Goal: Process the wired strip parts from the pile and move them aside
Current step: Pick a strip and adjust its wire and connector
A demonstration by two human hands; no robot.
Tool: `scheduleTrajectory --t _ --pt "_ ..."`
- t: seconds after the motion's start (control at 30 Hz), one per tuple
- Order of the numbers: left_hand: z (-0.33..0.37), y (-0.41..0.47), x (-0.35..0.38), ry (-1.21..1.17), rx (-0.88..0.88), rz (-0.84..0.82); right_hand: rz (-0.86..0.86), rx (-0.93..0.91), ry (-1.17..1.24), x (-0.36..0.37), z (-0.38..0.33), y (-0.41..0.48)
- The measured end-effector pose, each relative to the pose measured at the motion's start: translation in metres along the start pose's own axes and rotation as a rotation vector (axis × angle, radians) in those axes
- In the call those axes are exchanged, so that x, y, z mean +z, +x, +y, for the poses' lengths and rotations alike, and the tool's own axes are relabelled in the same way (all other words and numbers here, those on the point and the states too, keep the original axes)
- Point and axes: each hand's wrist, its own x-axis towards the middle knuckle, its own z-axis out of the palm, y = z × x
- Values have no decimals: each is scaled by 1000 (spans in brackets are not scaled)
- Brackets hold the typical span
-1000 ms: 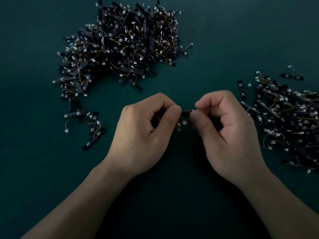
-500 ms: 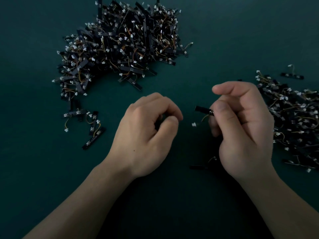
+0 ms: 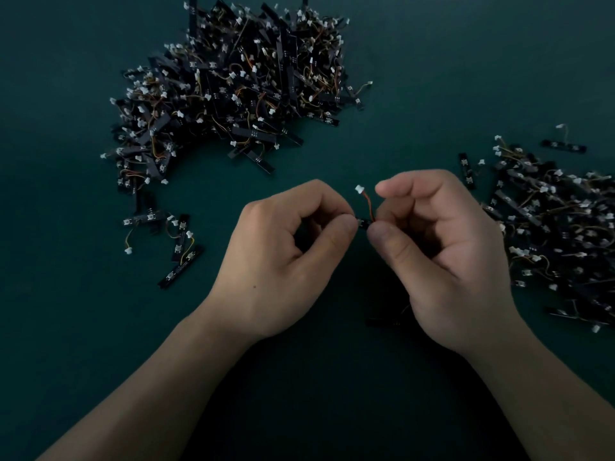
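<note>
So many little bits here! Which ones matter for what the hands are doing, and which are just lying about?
In the job: wired strip pinched between the left hand and right hand; big pile at upper left; set-aside heap at right.
Lying about: a few stray strips below the pile; one dark strip by the right wrist; the green table.

We see one short black strip (image 3: 363, 223) pinched end to end between the left hand (image 3: 283, 261) and right hand (image 3: 446, 257); its orange wire (image 3: 368, 204) rises to a white plug (image 3: 359, 189). The big tangled pile (image 3: 233, 88) lies up and left, a flatter heap (image 3: 549, 227) at the right, and a few strays (image 3: 181, 257) lie below the pile.
</note>
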Motion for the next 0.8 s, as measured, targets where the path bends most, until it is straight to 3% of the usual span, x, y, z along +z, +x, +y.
scheduleTrajectory --t 0.2,0.37,0.8 --pt "-4 2 1 -127 -81 89 48 146 10 1 -1 4" --pt "-4 2 0 -147 -89 85 -16 125 -104 1 -3 5" --pt "1 0 -1 -72 -41 31 -45 100 -90 1 -9 4"
